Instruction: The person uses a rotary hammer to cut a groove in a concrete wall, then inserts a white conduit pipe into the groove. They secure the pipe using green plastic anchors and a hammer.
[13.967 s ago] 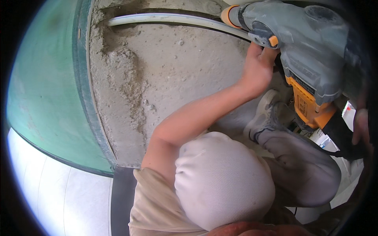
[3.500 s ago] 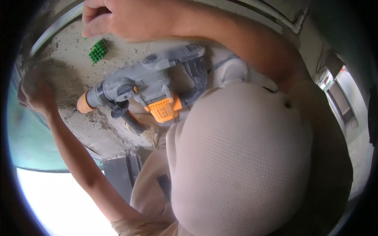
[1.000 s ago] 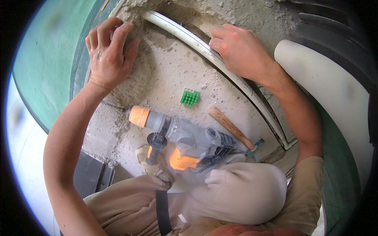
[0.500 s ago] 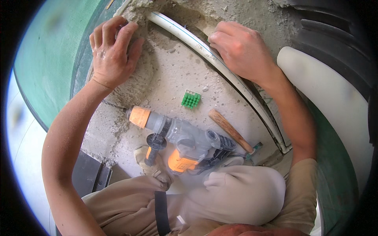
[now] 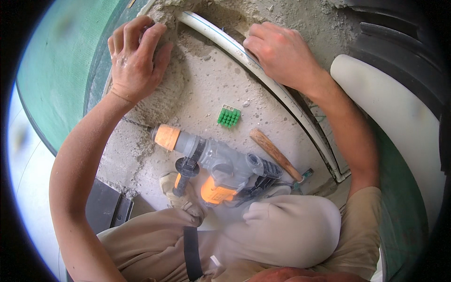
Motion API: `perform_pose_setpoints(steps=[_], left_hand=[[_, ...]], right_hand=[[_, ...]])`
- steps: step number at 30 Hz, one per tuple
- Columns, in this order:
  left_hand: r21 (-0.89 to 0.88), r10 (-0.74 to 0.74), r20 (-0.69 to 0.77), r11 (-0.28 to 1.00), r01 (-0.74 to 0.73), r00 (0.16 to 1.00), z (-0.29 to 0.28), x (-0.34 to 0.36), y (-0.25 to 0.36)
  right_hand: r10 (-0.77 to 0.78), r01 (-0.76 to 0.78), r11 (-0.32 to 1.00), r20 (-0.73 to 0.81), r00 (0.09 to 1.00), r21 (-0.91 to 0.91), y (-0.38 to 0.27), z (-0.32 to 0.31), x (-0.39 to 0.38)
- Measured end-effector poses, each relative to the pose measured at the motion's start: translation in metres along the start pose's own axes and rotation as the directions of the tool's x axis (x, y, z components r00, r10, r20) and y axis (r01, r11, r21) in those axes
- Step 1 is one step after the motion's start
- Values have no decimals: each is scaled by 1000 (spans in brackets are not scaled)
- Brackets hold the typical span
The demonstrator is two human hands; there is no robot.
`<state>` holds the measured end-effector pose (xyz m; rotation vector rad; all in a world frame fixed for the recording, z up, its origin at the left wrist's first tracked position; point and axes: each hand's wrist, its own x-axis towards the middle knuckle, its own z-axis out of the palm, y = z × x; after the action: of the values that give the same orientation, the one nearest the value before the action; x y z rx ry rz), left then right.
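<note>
My left hand (image 5: 137, 58) rests at the broken concrete edge on the far left, fingers bent and apart, thumb spread, with nothing visible in it. Across the trench, my right hand (image 5: 284, 56) is closed beside the white pipe (image 5: 230, 45), fingertips at its edge; what they pinch, if anything, is hidden. The pipe has a blue stripe and curves down to the right. A grey-and-orange rotary hammer drill (image 5: 218, 164) lies on the dusty floor before my knees. Above it sits a cluster of green wall plugs (image 5: 229, 116). A wooden-handled hammer (image 5: 277, 155) lies right of the drill.
Green mesh sheeting (image 5: 66, 70) hangs at the left. A large white curved piece (image 5: 390, 103) and black ribbed plastic (image 5: 394, 51) stand at the right. A dark flat box (image 5: 105, 207) is at lower left. Rough concrete rubble (image 5: 300, 14) borders the far side.
My right hand has shifted slightly up and left along the pipe, its fingers now nearer the pipe. My left hand stays almost in place. The tools have not moved.
</note>
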<state>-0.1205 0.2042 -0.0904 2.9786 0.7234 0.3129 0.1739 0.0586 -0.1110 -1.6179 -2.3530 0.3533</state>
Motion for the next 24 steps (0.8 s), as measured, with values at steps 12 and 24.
perform_pose_setpoints(steps=[12,24], left_hand=[[-16,-10,-24,1000,9,1000,1,0,0],[11,-6,-51,1000,7,999,2,2,2]], right_hand=[[-62,61,993,-10,998,-100,1,4,7],[-89,95,987,55,995,-126,3,2,6]])
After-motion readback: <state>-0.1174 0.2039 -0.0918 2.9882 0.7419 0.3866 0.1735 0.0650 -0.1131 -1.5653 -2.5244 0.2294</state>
